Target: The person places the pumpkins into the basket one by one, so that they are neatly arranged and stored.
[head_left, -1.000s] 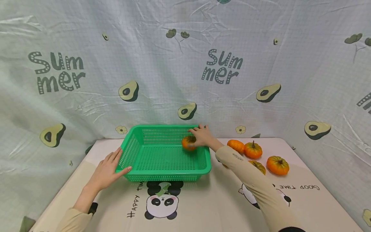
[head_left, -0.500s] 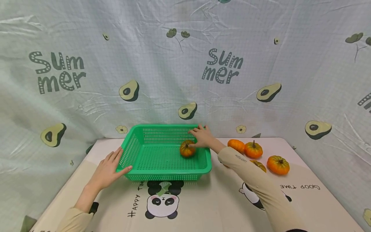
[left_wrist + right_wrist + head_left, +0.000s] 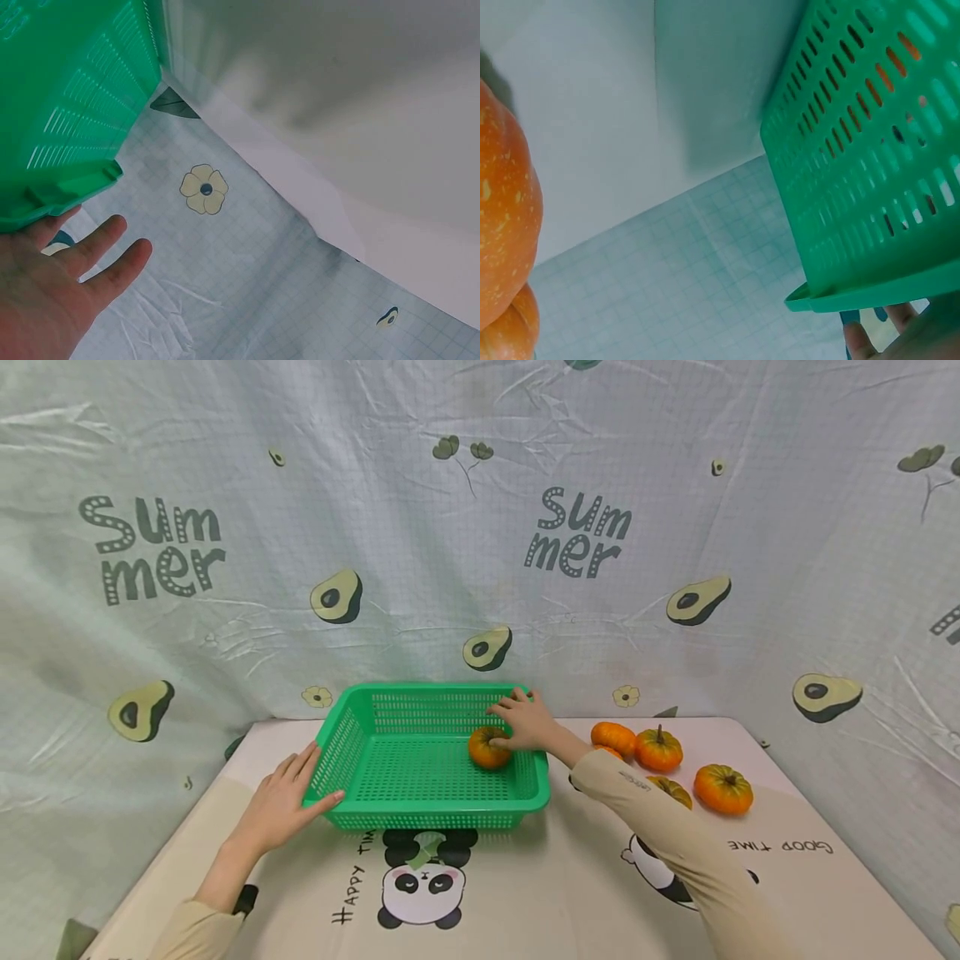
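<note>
A green slotted plastic basket stands at the table's back edge. Inside, near its right end, lies one small orange-green pumpkin. My right hand reaches over the right rim with loosely spread fingers; its thumb overlaps the pumpkin's top, and whether they touch is unclear. The right wrist view shows orange through the slots of the basket, with fingertips past its rim. My left hand rests along the left end, thumb over the front corner. In the left wrist view its fingers are straight and spread.
Several more pumpkins sit on the table right of the basket, among them one at the far right and a stemmed one; the right sleeve partly covers others. A printed cloth hangs behind the table.
The pumpkin in the basket has come slightly forward from beneath my right hand, showing more of itself. My right hand has barely moved, and my left hand stays at the basket's left end.
</note>
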`<action>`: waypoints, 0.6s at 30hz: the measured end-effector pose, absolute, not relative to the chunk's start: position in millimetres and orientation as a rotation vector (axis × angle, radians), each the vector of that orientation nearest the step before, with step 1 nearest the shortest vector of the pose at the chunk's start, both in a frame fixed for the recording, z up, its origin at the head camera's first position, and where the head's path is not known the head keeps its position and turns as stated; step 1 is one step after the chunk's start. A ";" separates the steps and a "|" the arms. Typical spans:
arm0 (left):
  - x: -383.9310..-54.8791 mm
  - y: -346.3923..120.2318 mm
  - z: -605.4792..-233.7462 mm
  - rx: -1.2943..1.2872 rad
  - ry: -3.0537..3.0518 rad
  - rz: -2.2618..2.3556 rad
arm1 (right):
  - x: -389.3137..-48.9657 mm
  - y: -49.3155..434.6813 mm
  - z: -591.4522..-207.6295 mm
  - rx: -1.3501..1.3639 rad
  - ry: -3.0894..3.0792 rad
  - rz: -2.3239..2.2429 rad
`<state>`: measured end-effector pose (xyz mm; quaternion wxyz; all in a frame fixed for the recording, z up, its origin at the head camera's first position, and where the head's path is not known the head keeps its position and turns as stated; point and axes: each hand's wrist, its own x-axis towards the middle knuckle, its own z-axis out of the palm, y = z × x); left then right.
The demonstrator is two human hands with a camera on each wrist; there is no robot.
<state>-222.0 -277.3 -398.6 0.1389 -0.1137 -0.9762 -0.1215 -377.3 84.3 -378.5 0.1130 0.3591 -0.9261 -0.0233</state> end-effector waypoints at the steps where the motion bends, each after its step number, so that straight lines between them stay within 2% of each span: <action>1: -222.1 -277.3 -398.8 -0.329 -2.823 -0.352 | -376.3 84.9 -378.3 1.060 -2.715 -0.055; 18: -224.2 -277.7 -400.0 -0.323 -2.824 -0.366 | -342.4 112.6 -374.5 1.076 -2.494 0.038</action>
